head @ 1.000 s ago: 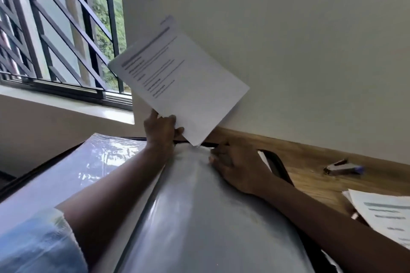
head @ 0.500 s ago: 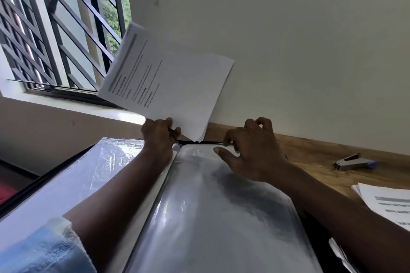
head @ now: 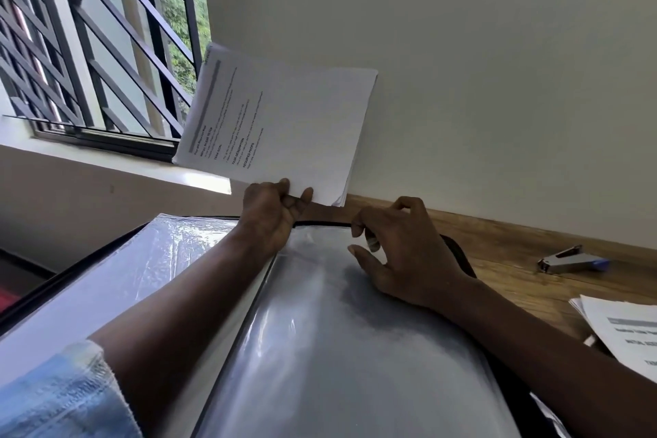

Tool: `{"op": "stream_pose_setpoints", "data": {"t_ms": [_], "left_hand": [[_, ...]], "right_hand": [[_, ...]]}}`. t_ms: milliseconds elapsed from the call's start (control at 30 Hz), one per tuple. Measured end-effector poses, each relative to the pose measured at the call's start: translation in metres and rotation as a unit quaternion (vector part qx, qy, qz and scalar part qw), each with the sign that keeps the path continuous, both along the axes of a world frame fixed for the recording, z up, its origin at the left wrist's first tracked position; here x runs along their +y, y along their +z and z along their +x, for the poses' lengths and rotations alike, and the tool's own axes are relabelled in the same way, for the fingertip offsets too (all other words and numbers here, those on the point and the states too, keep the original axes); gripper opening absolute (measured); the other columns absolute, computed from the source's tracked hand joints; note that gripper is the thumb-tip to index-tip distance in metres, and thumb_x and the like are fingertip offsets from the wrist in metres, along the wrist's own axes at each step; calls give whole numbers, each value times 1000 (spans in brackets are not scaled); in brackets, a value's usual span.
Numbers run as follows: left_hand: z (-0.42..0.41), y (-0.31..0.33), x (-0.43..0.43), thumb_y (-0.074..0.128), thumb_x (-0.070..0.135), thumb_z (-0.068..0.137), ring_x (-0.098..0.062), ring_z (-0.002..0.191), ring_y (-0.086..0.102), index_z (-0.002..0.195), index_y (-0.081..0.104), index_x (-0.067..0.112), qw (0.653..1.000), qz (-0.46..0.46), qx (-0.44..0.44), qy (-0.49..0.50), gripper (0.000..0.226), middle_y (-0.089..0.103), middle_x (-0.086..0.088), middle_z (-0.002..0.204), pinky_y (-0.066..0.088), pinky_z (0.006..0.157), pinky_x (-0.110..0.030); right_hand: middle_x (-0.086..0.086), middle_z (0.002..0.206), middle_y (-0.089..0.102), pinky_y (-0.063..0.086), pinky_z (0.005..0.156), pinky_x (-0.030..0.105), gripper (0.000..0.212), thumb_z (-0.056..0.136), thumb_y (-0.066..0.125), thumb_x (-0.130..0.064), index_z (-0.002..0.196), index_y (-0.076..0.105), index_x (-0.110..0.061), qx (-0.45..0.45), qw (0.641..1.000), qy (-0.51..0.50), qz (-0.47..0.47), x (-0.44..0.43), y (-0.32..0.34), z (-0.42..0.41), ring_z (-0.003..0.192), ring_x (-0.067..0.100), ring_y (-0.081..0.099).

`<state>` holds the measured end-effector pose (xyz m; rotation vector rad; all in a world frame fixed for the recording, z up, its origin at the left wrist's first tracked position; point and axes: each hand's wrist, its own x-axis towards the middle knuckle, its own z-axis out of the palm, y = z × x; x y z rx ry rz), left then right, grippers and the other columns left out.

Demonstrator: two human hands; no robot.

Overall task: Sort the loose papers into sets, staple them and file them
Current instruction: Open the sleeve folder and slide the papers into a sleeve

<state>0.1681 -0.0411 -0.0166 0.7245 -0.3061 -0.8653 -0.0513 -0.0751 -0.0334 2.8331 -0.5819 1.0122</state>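
Observation:
A black display folder lies open in front of me, its clear plastic sleeves (head: 330, 341) glossy and curved. My left hand (head: 272, 210) holds a set of printed papers (head: 281, 124) by its lower edge, upright above the folder's far end. My right hand (head: 398, 252) rests on the right-hand sleeve, thumb and forefinger pinching its top edge near the opening. A second set of printed papers (head: 625, 334) lies on the wooden desk at the right. A silver stapler with a blue end (head: 569, 260) sits further back on the desk.
The wooden desk (head: 505, 249) runs along a plain pale wall. A barred window (head: 96, 46) with a sill is at the upper left. The folder's left-hand sleeve page (head: 117, 281) hangs out past the desk towards me.
The papers in my left hand have turned from a diamond tilt to nearly upright. My right hand has lifted its fingers and now pinches the sleeve's top edge.

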Motion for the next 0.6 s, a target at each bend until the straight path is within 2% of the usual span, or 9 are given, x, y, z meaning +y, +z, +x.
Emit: {"op": "stream_pose_setpoints", "data": {"t_ms": [67,167,233,300,400,467,533,600], "left_hand": [[-6,1,1,40,-18,98,-17,56,51,100,55,3,1000,-9,-16,-23,26,53,-10,82,59,53,-27],[-14,0,2,45,-25,91,-25,72,61,105,53,0,997,-20,-40,-66,31,56,-15,88,61,57,-29],[-14,-5,-1,48,-27,88,-27,83,62,123,52,-2,994,-16,-46,-93,43,58,-21,103,60,57,-29],[-14,-9,-5,53,-26,88,-29,91,63,143,42,-3,993,6,-65,-102,61,57,-26,122,57,55,-25],[-14,-13,-10,57,-24,88,-28,87,67,146,40,-5,987,36,-119,-103,64,55,-30,141,50,47,-19],[-14,-14,-11,59,-21,89,-27,75,70,144,41,-8,980,62,-153,-114,60,59,-31,137,46,43,-16],[-13,-12,-10,60,-20,90,-19,59,67,143,41,-11,972,84,-176,-128,57,66,-26,117,43,39,-15],[-9,-8,-7,57,-21,90,-13,48,59,140,44,-12,967,97,-176,-154,52,63,-21,101,40,36,-14]], "right_hand": [[-16,75,52,32,102,34,18,88,64,-35,102,55,-34,-12,1000,9,-1,2,0,-2,71,5,53],[-19,79,52,33,104,35,23,81,65,-21,100,57,-32,-42,999,25,7,4,0,-4,73,-6,50],[-18,82,54,35,103,38,25,76,65,-16,96,57,-29,-50,998,36,5,4,1,-5,73,-10,46],[-15,83,56,36,101,40,25,75,67,-11,92,56,-25,-58,997,46,-14,4,0,-5,71,-7,42],[-14,84,57,37,100,42,26,75,70,-6,92,58,-21,-79,994,50,-53,2,0,-5,68,2,37],[-13,86,59,38,99,45,23,77,69,-7,94,60,-20,-75,992,50,-85,0,0,-6,70,8,46],[-10,89,62,40,98,47,17,81,67,-10,96,63,-19,-63,989,42,-130,-4,1,-9,74,15,57],[-9,88,63,41,96,48,11,86,67,-15,96,65,-18,-67,983,29,-168,-11,2,-15,75,16,62]]}}
